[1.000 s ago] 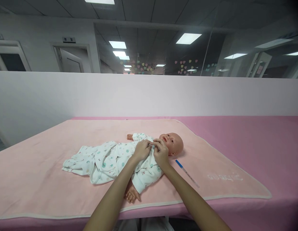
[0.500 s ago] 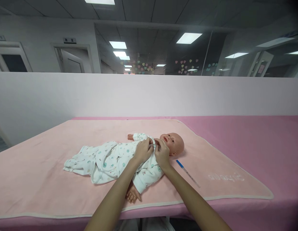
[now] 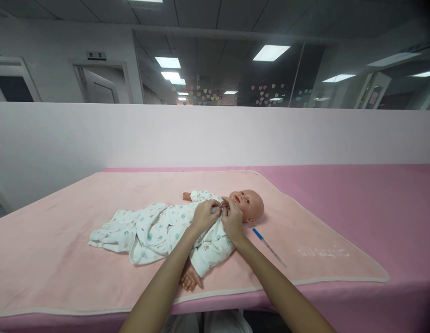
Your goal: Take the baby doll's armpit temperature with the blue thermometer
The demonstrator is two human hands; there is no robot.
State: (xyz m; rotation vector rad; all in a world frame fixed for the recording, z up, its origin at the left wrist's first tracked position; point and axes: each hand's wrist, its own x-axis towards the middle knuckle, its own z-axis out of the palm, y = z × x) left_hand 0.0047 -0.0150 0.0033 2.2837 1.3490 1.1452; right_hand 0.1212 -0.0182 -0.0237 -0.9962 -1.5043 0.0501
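Note:
A baby doll [image 3: 248, 205] lies on its back on a light pink blanket [image 3: 79, 268], head to the right. It wears a white printed romper [image 3: 155, 231]. My left hand [image 3: 204, 216] and my right hand [image 3: 231, 219] meet at the doll's chest, just below its chin. Both pinch the romper's neckline with fingers closed on the cloth. One bare doll hand [image 3: 190, 279] sticks out of the near sleeve beneath my left forearm.
A thin stick with a blue end [image 3: 268, 246] lies on the blanket right of my right wrist. The blanket covers a darker pink table [image 3: 391, 212]. A low white partition [image 3: 215, 134] runs along the far side, with glass above it.
Both hands stay at the doll's neckline with only small finger shifts. The view has dropped very slightly.

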